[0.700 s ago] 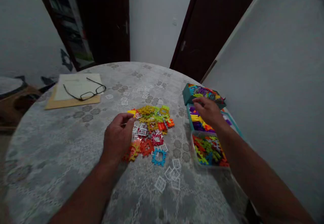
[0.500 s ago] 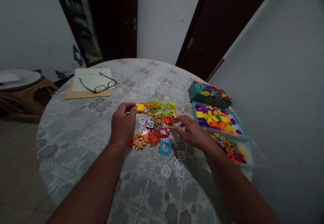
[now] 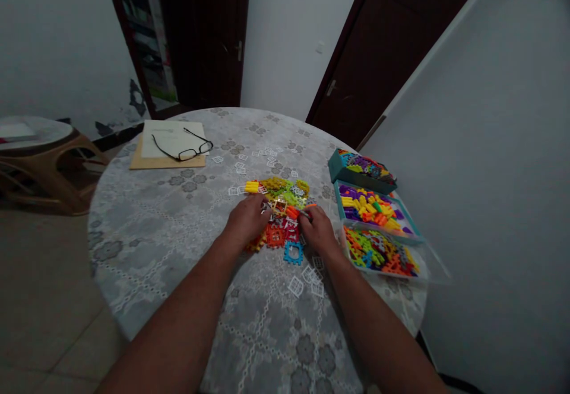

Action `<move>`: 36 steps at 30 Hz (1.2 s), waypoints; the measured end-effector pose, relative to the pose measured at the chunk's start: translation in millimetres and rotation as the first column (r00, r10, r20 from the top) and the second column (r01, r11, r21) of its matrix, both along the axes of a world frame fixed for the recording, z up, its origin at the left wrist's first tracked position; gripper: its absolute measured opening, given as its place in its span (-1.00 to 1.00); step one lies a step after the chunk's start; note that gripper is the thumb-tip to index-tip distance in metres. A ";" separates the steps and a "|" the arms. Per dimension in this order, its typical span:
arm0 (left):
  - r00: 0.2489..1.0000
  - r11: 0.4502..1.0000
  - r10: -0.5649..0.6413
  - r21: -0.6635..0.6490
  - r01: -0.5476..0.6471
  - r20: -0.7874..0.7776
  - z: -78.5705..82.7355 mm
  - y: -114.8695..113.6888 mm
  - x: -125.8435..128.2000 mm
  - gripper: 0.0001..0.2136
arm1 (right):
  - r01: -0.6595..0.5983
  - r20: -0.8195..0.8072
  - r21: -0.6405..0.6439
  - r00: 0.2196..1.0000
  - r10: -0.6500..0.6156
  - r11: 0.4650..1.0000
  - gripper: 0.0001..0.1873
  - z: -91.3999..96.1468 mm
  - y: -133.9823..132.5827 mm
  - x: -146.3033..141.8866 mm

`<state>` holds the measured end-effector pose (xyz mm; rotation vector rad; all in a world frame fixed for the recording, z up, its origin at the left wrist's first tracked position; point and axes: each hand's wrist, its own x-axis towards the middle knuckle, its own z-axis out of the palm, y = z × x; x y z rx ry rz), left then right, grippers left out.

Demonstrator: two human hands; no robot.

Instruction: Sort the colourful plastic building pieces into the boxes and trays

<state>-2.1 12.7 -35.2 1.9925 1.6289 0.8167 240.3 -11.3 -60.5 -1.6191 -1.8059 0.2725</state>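
A flat patch of joined plastic building pieces (image 3: 281,195) in yellow, green, orange and red lies mid-table. My left hand (image 3: 246,220) rests on its near left part, fingers curled onto the pieces. My right hand (image 3: 317,229) sits at its right side, fingers pinched around an orange piece (image 3: 294,211). A loose blue frame piece (image 3: 293,253) lies between my wrists. A yellow piece (image 3: 252,186) sticks out at the patch's far left corner.
The round table (image 3: 146,239) has a lace cloth. Three open boxes of coloured pieces (image 3: 374,210) line the right edge by the wall. Small white window pieces (image 3: 307,280) are scattered near and far. Glasses (image 3: 183,149) lie on papers at the far left. A stool (image 3: 40,162) stands left.
My right hand has come from the boxes on the right over to the patch of pieces. My left hand has let the yellow end go and dropped onto the pieces. The view has pulled back.
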 end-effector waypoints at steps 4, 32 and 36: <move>0.997 0.997 -0.066 -0.028 0.065 -0.035 -1.6 -1.4 0.9 -0.76 | 0.024 -0.151 -0.071 0.988 -0.035 0.997 -0.71 -0.8 -17.4 1.6; 0.953 0.956 -0.285 0.048 0.290 -0.099 12.5 -12.7 2.1 -0.57 | 0.066 -0.403 -0.053 0.911 -0.082 0.996 -0.55 -12.8 -18.6 5.9; 0.911 0.927 -0.371 -0.021 0.373 -0.182 17.8 -22.4 3.4 -0.52 | 0.064 -0.417 -0.041 0.906 -0.076 0.997 -0.56 -10.0 -18.8 6.0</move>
